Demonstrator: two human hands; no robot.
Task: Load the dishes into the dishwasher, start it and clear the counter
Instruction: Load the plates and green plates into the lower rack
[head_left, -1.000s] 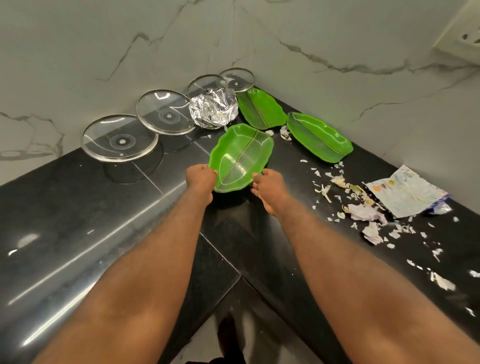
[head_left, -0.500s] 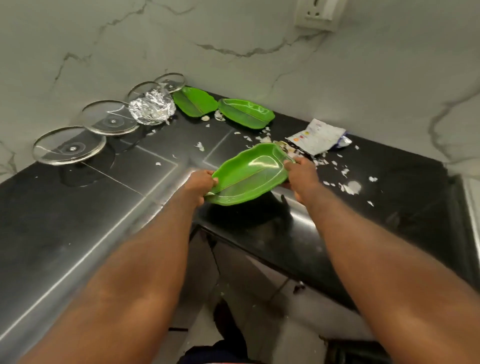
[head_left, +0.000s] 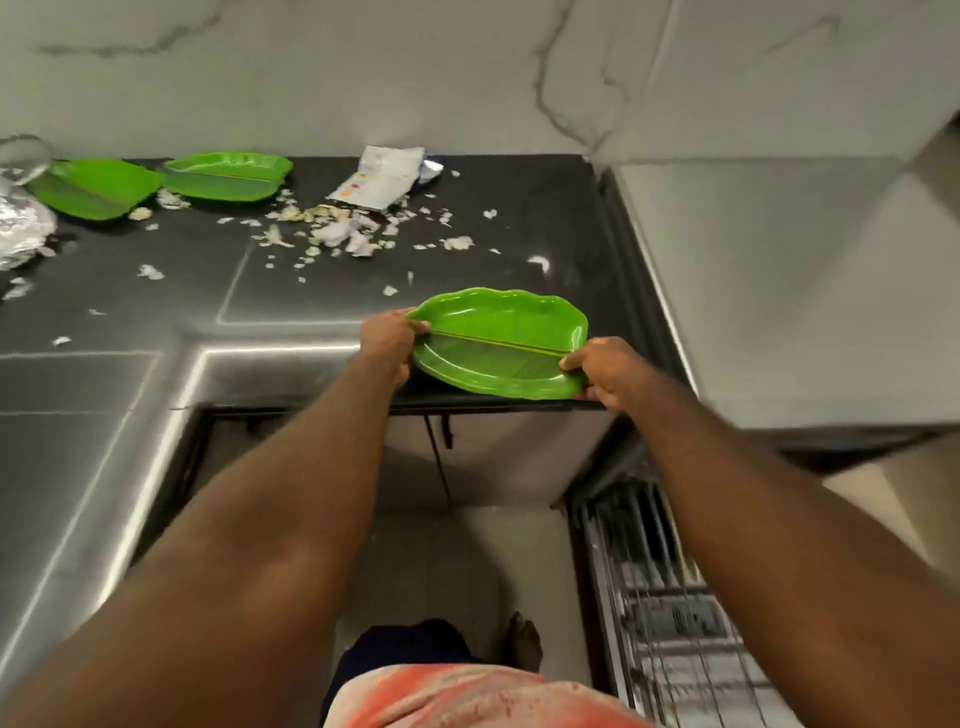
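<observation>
I hold a green leaf-shaped plate (head_left: 498, 340) over the front right edge of the black counter (head_left: 156, 306). My left hand (head_left: 387, 340) grips its left tip and my right hand (head_left: 605, 371) grips its right tip. Two more green leaf plates (head_left: 93, 187) (head_left: 228, 176) lie at the back left of the counter. A wire dishwasher rack (head_left: 670, 613) shows below at the lower right, pulled out beside the counter.
Torn paper and peel scraps (head_left: 337, 228) litter the counter's middle, with a printed paper packet (head_left: 382, 176) behind them. Crumpled foil (head_left: 21, 223) and a glass lid's rim (head_left: 23, 156) sit at the far left. A grey marble wall stands behind; a pale surface lies to the right.
Both hands have carried the green plate from the counter's corner to the right, toward the counter's front right edge. The view has swung right; the dishwasher rack has come into sight.
</observation>
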